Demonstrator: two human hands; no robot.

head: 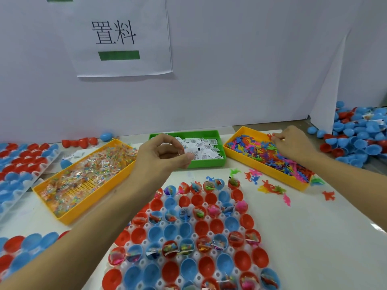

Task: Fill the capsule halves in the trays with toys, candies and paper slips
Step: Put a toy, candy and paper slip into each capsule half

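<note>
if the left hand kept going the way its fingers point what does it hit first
Probably the paper slips in the green tray: the left hand points right and away, just at that tray's near left edge. Its height above the tray is unclear.

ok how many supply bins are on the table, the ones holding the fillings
3. A yellow bin of candies on the left, a green bin of paper slips in the middle partly behind the left hand, and a yellow bin of toys on the right.

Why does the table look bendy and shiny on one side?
In the head view, the wide lens curves the edges, so the table and the forearms look bowed; a bright glare patch sits on the table near the right edge; the left hand looks slightly soft over the green tray; the sign on the wall reads sharply.
</note>
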